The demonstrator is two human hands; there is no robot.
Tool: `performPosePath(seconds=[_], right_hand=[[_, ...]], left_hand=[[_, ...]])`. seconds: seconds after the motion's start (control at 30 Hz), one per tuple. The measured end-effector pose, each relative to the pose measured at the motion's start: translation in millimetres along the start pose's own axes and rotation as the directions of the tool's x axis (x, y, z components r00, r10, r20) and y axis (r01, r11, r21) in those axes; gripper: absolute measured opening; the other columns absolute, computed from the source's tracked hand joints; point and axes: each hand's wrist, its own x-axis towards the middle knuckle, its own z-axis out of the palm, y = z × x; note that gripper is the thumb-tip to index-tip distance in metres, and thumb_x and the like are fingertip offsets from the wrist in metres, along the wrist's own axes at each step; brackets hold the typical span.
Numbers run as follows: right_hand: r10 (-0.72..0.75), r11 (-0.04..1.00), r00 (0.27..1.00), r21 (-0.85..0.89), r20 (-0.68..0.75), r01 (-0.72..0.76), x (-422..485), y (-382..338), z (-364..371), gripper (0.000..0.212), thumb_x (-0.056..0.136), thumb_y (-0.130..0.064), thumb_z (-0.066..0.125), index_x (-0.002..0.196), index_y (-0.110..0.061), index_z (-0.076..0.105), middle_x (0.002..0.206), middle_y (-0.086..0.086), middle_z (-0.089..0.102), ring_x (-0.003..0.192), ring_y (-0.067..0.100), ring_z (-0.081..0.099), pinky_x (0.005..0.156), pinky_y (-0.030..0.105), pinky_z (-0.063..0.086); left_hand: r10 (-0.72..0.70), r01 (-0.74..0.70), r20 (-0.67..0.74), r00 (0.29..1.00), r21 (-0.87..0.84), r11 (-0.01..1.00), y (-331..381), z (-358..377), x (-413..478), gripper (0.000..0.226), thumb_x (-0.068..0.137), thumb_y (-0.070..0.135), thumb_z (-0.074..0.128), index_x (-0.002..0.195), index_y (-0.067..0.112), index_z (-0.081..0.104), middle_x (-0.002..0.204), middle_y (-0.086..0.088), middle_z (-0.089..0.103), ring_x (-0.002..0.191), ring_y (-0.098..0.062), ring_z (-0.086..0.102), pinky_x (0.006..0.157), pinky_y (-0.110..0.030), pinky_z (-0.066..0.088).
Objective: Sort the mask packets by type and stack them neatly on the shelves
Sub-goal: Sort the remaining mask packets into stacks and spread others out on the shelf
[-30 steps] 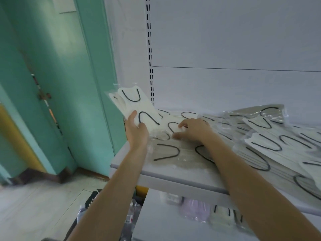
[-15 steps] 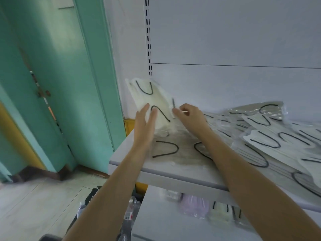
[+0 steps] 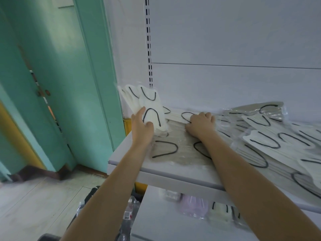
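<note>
Lowers right hand [image 3: 200, 123] away from upright white mask packets [image 3: 151, 108] onto flat packets [image 3: 173, 145], fingers [image 3: 208, 117] bent, grip unclear | clasps them at back-left corner of shelf [image 3: 165, 178] with left hand [image 3: 141, 126], thumb in front | stretches both forearms forward

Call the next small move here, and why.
Probably lower the white packets flat onto the shelf's left end. The left hand grips them tilted up there, lower edge near the shelf, while the right hand rests on the flat packets beside them.
</note>
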Motion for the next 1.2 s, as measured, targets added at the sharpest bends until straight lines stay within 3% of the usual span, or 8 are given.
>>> performPosePath(seconds=[0.13,0.33,0.5,0.63,0.77,0.93,1.13,1.2], right_hand=[[0.027,0.997,0.986,0.071,-0.164,-0.016,0,2,-1,0.03,0.096,-0.02,0.037,0.112,-0.006,0.058,0.119,0.014,0.054,0.117,0.031,0.043,0.097,0.037,0.032],[0.22,0.796,0.919,0.605,-0.327,0.025,-5,1,-14,0.027,0.098,-0.024,0.035,0.1,-0.006,0.055,0.086,0.004,0.056,0.082,0.026,0.053,0.076,0.034,0.039],[-0.199,0.715,0.872,0.542,-0.448,0.441,-15,-16,-13,0.018,0.093,-0.021,0.051,0.091,-0.007,0.063,0.106,0.005,0.06,0.092,0.02,0.059,0.086,0.033,0.045],[-0.585,0.594,0.75,0.466,-0.308,0.655,-31,-29,-2,0.021,0.095,-0.024,0.051,0.102,-0.011,0.065,0.111,0.0,0.063,0.098,0.011,0.058,0.087,0.031,0.046],[-0.496,0.789,0.842,0.295,-0.212,0.539,-34,-27,-13,0.026,0.091,-0.04,0.051,0.1,-0.02,0.064,0.102,-0.003,0.052,0.101,0.015,0.051,0.084,0.031,0.042],[-0.416,0.905,0.88,0.202,0.227,0.376,-39,-17,-18,0.036,0.084,-0.054,0.056,0.107,-0.026,0.055,0.101,-0.005,0.046,0.093,0.015,0.048,0.082,0.03,0.039],[-0.404,0.914,0.871,0.156,0.281,0.374,-45,-27,-25,0.041,0.089,-0.049,0.053,0.118,-0.019,0.054,0.121,0.003,0.051,0.103,0.02,0.05,0.087,0.031,0.038],[-0.409,0.91,0.884,0.179,0.227,0.375,-52,-24,-29,0.036,0.093,-0.04,0.05,0.116,-0.013,0.057,0.117,0.004,0.056,0.105,0.022,0.054,0.086,0.028,0.039]], left_hand=[[-0.038,0.038,-0.046,0.998,0.0,0.999,-1,0,1,0.058,0.09,-0.004,0.038,0.145,0.014,0.03,0.153,-0.007,0.023,0.141,-0.019,0.022,0.115,-0.033,0.021],[0.041,-0.041,-0.049,0.998,0.002,0.999,1,0,-1,0.056,0.093,-0.001,0.038,0.146,0.014,0.028,0.153,-0.002,0.024,0.145,-0.018,0.013,0.118,-0.037,0.015],[0.092,-0.09,0.026,0.995,-0.075,0.993,1,2,-5,0.046,0.099,0.02,0.043,0.144,0.02,0.033,0.152,0.005,0.027,0.145,-0.014,0.014,0.119,-0.04,0.016],[0.078,-0.07,0.06,0.995,-0.132,0.989,0,4,-3,0.049,0.095,0.026,0.051,0.142,0.022,0.038,0.147,0.003,0.032,0.136,-0.01,0.03,0.113,-0.034,0.027],[0.123,-0.124,-0.032,0.992,-0.057,0.991,-2,4,-1,0.055,0.09,-0.002,0.042,0.142,0.013,0.036,0.142,-0.002,0.035,0.132,-0.012,0.034,0.107,-0.022,0.027],[0.286,-0.301,-0.173,0.942,-0.067,0.951,4,-1,-6,0.06,0.088,-0.011,0.039,0.143,0.011,0.031,0.133,0.013,0.033,0.127,0.0,0.03,0.09,0.006,0.022],[0.334,-0.363,-0.205,0.92,-0.128,0.923,21,-5,-14,0.048,0.088,-0.009,0.04,0.131,0.012,0.047,0.119,0.026,0.042,0.125,-0.007,0.039,0.111,-0.023,0.03],[0.246,-0.285,-0.182,0.952,-0.236,0.929,35,-10,-18,0.052,0.087,-0.008,0.041,0.133,0.015,0.045,0.123,0.018,0.043,0.123,-0.001,0.037,0.107,-0.012,0.029]])
